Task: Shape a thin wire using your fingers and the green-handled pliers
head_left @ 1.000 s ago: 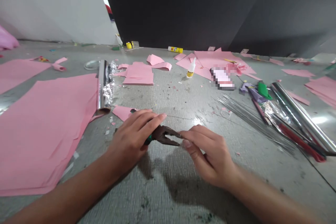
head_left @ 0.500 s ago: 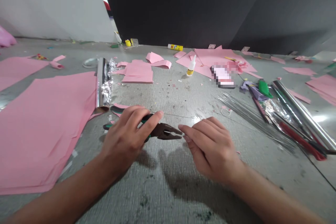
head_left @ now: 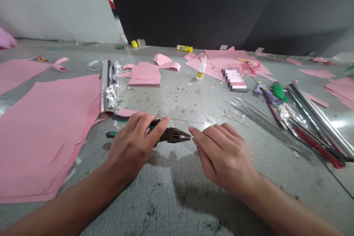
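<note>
My left hand (head_left: pixel 135 138) is wrapped around a pair of pliers (head_left: pixel 175 135) with black-and-green handles. The dark jaws point right and are slightly parted. Just beyond their tips, my right hand (head_left: pixel 222 151) is closed in a pinch of thumb and forefinger. A tiny light bit shows between fingertips and jaws, too small to name. Both hands are above the grey table (head_left: pixel 155 206). Right of my right hand lies a bundle of thin metal wires (head_left: pixel 265 129).
Stacked pink sheets (head_left: pixel 55 129) lie left, beside a foil roll (head_left: pixel 106 88). Farther back are folded pink paper (head_left: pixel 145 75), a glue bottle (head_left: pixel 201 69), a glue stick (head_left: pixel 184 48) and a blurred-out phone (head_left: pixel 235 80). Another foil roll (head_left: pixel 320 121) and a red-handled tool (head_left: pixel 319 147) lie right.
The pliers have shifted slightly left and up, their jaws turning and looking a little less parted. A small gap now shows between their tips and my right fingertips.
</note>
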Motion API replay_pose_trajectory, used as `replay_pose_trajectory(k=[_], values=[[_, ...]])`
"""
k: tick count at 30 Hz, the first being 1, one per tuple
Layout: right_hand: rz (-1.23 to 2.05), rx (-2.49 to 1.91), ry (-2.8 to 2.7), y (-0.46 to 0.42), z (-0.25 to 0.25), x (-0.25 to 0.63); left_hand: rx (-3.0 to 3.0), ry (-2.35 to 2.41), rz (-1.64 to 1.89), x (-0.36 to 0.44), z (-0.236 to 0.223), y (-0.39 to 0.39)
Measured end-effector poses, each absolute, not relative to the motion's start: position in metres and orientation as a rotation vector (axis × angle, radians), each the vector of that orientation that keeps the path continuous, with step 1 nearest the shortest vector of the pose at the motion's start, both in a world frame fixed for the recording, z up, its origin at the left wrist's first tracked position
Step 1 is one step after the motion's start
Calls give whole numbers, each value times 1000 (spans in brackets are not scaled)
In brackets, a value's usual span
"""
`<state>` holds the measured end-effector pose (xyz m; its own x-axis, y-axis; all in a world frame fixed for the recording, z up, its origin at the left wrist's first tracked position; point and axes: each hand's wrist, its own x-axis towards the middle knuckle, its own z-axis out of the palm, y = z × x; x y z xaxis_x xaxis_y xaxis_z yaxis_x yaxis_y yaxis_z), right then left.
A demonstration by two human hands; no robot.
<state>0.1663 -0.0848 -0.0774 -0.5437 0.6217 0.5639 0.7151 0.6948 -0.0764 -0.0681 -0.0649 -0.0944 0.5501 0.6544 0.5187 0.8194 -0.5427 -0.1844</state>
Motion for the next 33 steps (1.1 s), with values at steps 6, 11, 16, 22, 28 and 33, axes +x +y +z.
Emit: replay_pose_trajectory(k=[6, 11, 16, 22, 28, 33], values=[[-298, -1070, -2379, -84, -77, 168, -2359, -1233, -520, -69, -92, -66], [-296, -1086, -2397, -84, -78, 167, -2353, -1206, -510, -70, -92, -66], [-294, -1077, -2413, -84, -79, 166, -2352, -1197, -492, -68, -93, -65], [-296, -1090, -2422, -84, -81, 166, -2324, -1194, -460, -66, -93, -67], [-289, -1129, -2445, -83, -87, 164, -2350, -1242, -324, -66, -91, -68], [-300, -1146, -2463, -85, -88, 161, -2380, -1277, -276, -66, -91, -67]])
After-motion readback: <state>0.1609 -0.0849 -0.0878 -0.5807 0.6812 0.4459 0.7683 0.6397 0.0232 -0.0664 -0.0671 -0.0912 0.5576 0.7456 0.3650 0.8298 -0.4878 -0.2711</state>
